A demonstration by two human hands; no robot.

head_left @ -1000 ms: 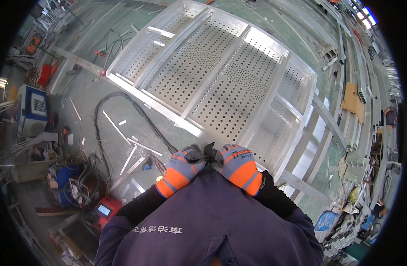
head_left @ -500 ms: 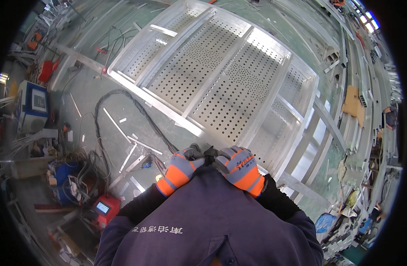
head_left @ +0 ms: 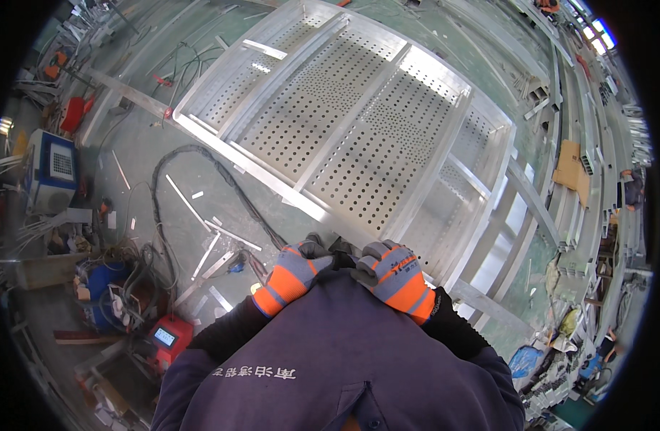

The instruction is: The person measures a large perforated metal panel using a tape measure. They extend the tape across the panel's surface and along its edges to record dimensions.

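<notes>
My left hand [head_left: 290,274] and my right hand [head_left: 394,276] wear grey and orange gloves. They are close together in front of my chest, fingers curled inward. Between them shows a small black piece [head_left: 341,260]; its kind is hidden by the gloves and my dark jacket [head_left: 294,345]. A thick black cable [head_left: 236,179] loops over the floor and reaches behind my left hand; whether it joins the black piece I cannot tell. Just beyond my fingers lies the near edge of a large framed metal panel [head_left: 301,200] with perforated sheets and cross ribs.
To the left a red box with a lit display [head_left: 170,336] stands by tangled cables, and farther off a blue and white machine [head_left: 53,172]. Metal offcuts [head_left: 188,204] litter the floor. Long metal profiles [head_left: 552,144] are stacked to the right, with brown cardboard [head_left: 570,169] on them.
My right hand has shifted slightly right and down, a little apart from my left. Less of the black piece shows between them. The panel stays where it was.
</notes>
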